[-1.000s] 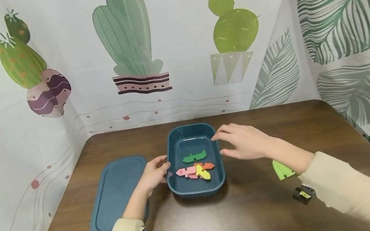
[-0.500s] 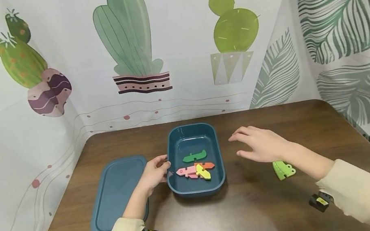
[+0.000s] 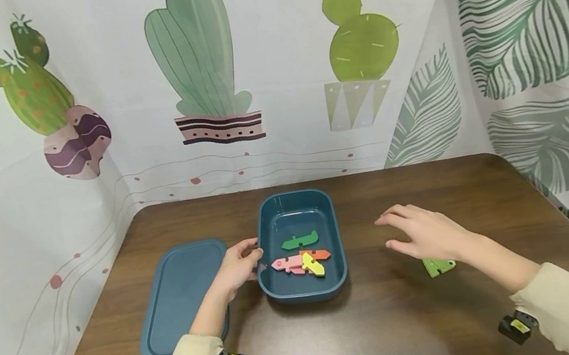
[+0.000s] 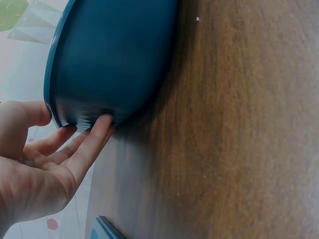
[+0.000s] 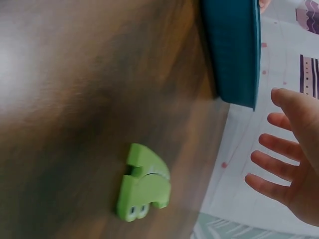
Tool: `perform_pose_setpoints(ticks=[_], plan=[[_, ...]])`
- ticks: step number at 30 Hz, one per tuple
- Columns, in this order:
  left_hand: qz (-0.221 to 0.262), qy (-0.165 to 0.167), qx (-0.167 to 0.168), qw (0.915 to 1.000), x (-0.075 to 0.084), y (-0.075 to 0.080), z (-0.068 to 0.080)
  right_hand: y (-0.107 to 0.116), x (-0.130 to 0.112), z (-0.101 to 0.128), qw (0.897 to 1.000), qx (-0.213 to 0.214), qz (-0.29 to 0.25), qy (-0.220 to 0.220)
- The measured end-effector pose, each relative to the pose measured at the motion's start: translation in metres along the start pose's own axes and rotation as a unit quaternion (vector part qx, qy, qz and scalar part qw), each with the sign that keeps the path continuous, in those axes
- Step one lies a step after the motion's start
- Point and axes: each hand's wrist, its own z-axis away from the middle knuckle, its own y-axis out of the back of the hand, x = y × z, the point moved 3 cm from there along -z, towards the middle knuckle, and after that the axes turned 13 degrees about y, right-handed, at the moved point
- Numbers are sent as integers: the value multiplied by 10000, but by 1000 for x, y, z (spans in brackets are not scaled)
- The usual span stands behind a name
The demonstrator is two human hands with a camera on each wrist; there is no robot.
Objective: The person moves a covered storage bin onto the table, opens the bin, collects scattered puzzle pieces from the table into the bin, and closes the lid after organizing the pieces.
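A teal tub (image 3: 263, 232) stands mid-table with a dark green piece (image 3: 299, 241), a pink piece (image 3: 284, 264), an orange piece (image 3: 318, 254) and a yellow piece (image 3: 313, 266) inside. My left hand (image 3: 246, 261) rests against its left wall; in the left wrist view the straight fingers (image 4: 92, 142) touch the tub's side (image 4: 114, 59). My right hand (image 3: 405, 231) hovers open to the right of the tub, fingers spread, holding nothing. Half hidden under it on the table lies a light green piece (image 3: 438, 266); the right wrist view shows the light green piece (image 5: 144, 183) whole, apart from the fingers (image 5: 279, 167).
The tub's flat teal lid (image 3: 182, 297) lies on the table left of my left hand. Printed fabric walls close the table at the back and on both sides. Bare brown tabletop (image 3: 379, 326) stretches in front of the tub.
My right hand has drawn back from the tub's right rim, moving right and toward me until it is over the light green piece. The left hand and tub have stayed put.
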Motion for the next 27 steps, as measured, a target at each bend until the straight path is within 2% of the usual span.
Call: perform_pose_setpoints(ticks=[10, 20, 27], plan=[[7, 41, 6, 10000, 1, 0, 1, -11, 8, 24, 9985, -180, -30, -518], [-128, 38, -104, 9999, 21, -1, 28, -18, 14, 41, 9957, -291, -68, -882], [-121, 11, -106, 9999, 23, -2, 31, -24, 19, 51, 9939, -341, -38, -1052]])
